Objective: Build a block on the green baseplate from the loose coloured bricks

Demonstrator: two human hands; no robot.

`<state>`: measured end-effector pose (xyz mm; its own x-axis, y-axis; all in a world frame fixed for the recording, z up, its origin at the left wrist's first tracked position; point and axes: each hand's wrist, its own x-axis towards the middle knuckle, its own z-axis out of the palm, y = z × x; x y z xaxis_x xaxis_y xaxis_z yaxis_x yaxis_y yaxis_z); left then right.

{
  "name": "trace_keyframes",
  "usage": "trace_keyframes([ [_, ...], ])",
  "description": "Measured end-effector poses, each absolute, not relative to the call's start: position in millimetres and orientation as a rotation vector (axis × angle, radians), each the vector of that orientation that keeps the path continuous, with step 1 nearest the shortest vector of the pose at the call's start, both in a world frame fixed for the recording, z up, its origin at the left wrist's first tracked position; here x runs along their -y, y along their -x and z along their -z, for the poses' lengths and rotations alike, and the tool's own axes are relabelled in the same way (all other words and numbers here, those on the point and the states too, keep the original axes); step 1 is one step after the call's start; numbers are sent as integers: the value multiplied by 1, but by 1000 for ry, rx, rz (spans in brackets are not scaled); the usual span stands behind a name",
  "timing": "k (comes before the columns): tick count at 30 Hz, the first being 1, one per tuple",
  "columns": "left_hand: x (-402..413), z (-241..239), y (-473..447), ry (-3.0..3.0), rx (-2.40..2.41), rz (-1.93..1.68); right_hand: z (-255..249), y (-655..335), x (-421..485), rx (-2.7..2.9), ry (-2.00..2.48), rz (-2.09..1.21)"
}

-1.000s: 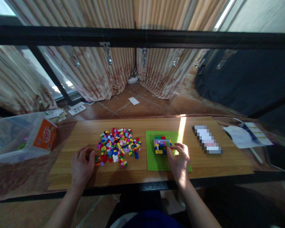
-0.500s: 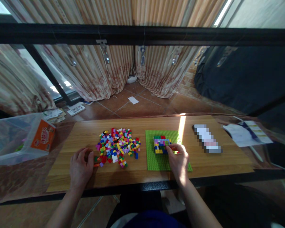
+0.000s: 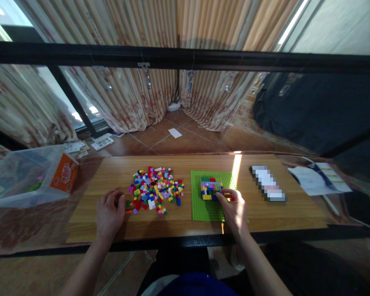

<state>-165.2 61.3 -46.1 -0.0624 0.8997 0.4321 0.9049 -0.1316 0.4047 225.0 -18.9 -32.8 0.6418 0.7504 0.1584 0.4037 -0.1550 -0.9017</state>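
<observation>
A heap of small coloured bricks (image 3: 156, 189) lies on the wooden table (image 3: 265, 211). To its right is a green baseplate (image 3: 208, 207) carrying a low multicoloured block of joined bricks (image 3: 210, 188). My right hand (image 3: 234, 209) rests on the baseplate, its fingers pinched at the block's right edge on something I cannot make out. At the heap's left edge lies my left hand (image 3: 109, 213), fingers curled beside a few red and orange bricks (image 3: 128, 204); whether it holds one is hidden.
At the table's left end stands a clear plastic bin (image 3: 18, 179) with an orange carton (image 3: 64, 176). A flat pixelated object (image 3: 268, 183) and white papers (image 3: 319, 177) are on the right. A black bar crosses above; curtains and tiled floor lie beyond.
Both hands stay almost where they were; my right hand's fingers have shifted slightly at the block's right edge. The view has moved a little.
</observation>
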Motion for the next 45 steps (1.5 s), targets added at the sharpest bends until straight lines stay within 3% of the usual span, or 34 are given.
trace_keyframes([
  [10,-62,46,164,2129,2066,995,37,-221,26,940,1836,-318],
  [28,-61,45,164,2132,2077,964,34,-233,18,1450,1746,7],
  [36,-61,44,164,2141,2093,980,20,-247,43,1204,1948,-300],
  [45,-62,44,164,2146,2072,967,15,-238,34,1123,1943,-369],
])
